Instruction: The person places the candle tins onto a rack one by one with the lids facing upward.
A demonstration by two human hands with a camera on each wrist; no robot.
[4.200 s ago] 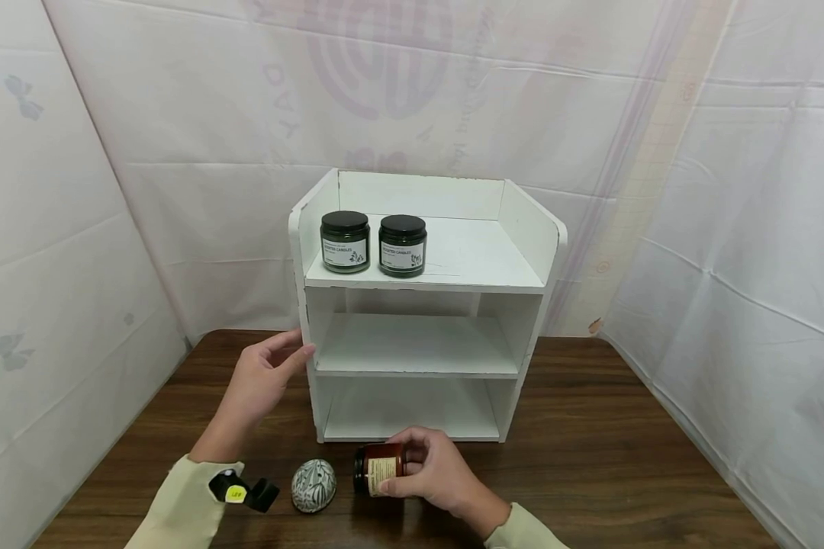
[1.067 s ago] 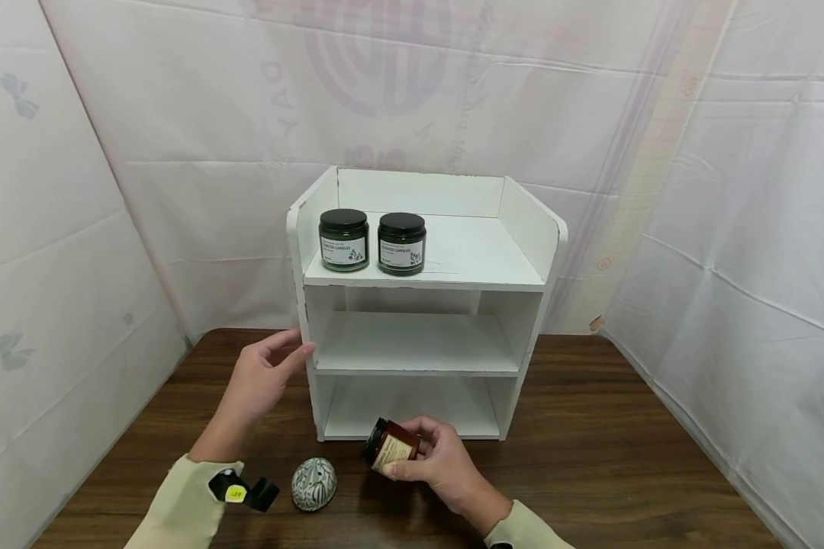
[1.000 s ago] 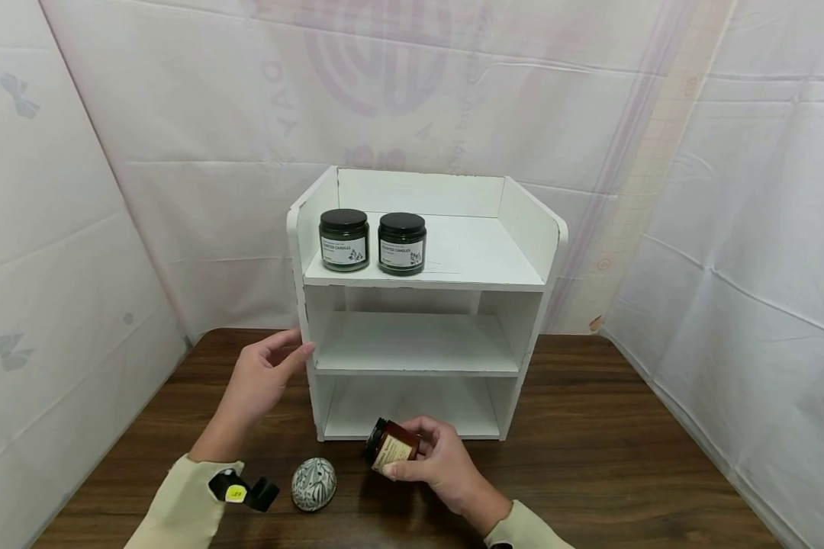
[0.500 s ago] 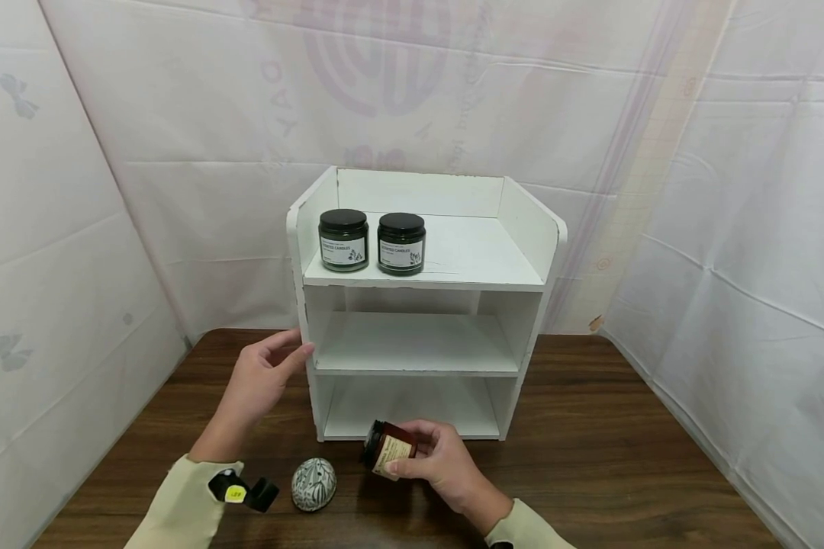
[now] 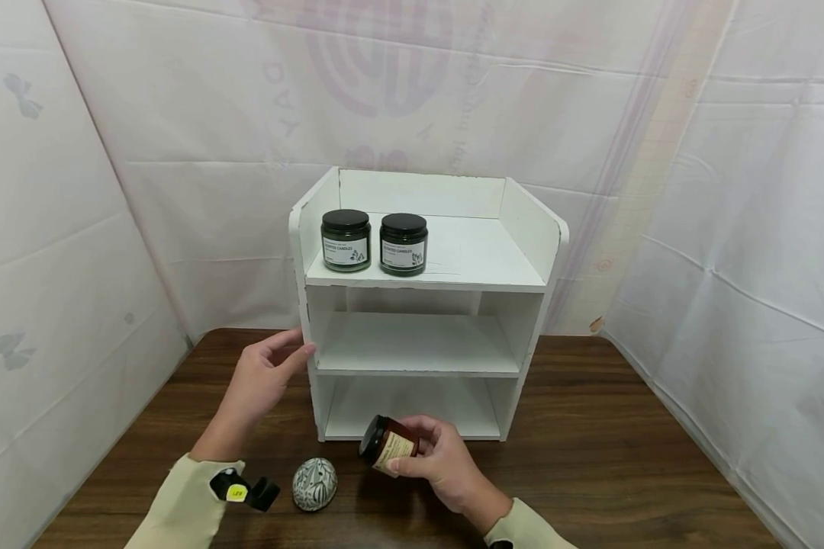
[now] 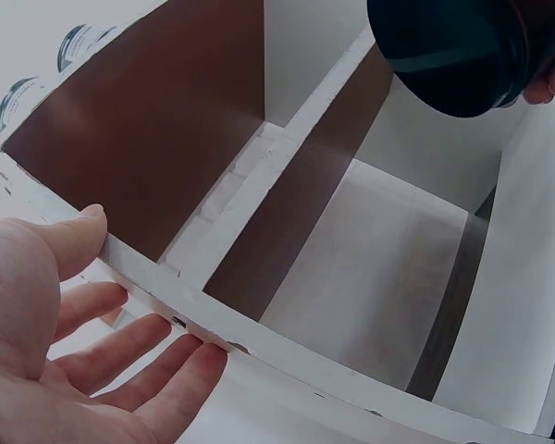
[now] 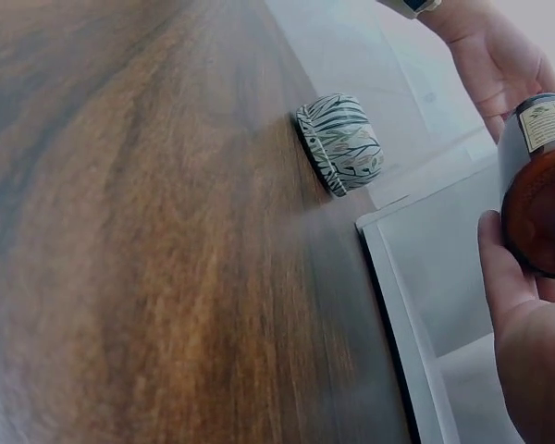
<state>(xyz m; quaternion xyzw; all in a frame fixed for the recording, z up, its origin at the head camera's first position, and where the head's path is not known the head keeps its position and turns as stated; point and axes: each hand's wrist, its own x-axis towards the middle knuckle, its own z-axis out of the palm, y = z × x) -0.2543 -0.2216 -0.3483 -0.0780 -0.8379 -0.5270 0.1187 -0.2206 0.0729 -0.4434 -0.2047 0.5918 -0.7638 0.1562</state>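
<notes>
Head view, right hand (image 5: 446, 469) fingers curled round tilted amber jar (image 5: 387, 445), left hand (image 5: 261, 377) fingers relaxed, touching shelf unit (image 5: 535, 229)

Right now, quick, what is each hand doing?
Left hand: open, fingers straight, touching the white wooden shelf unit's left side.
Right hand: holding the small amber glass candle jar, tilted above the table.

The head camera is looking forward and down from above the table (image 5: 625, 457), framing the whole white shelf unit (image 5: 426, 305) at mid distance. The left wrist camera is sitting close against the shelf unit (image 6: 370, 277), looking into its compartments. The right wrist camera is skimming low along the table (image 7: 148, 231). All three views are sharing the amber jar (image 5: 388, 444) (image 6: 462, 51) (image 7: 541, 185).
</notes>
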